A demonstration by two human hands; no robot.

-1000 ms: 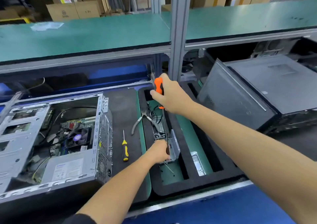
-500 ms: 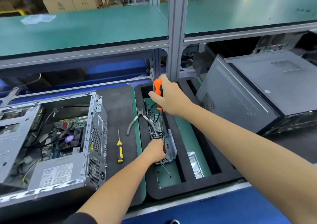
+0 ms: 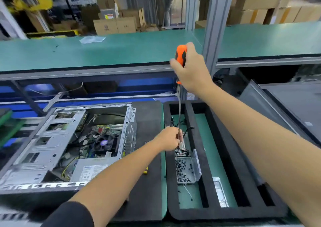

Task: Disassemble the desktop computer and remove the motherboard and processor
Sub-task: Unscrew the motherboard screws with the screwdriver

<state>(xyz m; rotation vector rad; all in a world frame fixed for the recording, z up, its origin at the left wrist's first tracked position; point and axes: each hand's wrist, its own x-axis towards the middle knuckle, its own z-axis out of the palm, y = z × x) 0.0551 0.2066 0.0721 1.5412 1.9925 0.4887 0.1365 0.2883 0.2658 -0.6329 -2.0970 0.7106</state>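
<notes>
An open desktop case [image 3: 57, 139] lies on its side at the left, with the motherboard [image 3: 106, 128], a black CPU fan [image 3: 104, 142] and a power supply [image 3: 92, 169] inside. My right hand [image 3: 191, 70] grips the orange handle of a long screwdriver [image 3: 181, 56] held upright above the tray. My left hand [image 3: 171, 138] pinches the lower end of its thin shaft [image 3: 179, 112], just over a clear box of small black screws [image 3: 185, 167].
A black foam tray [image 3: 231, 188] with green-floored slots holds the screw box and a foil piece [image 3: 219, 192]. A dark case panel [image 3: 271, 110] leans at the right. A green shelf [image 3: 86, 52] and an aluminium post [image 3: 217, 26] stand behind. A yellow screwdriver tip [image 3: 145, 171] peeks out by my left forearm.
My right hand has lifted the orange screwdriver well up. My left hand rose from the screw box to the shaft's lower end. The view tilted upward.
</notes>
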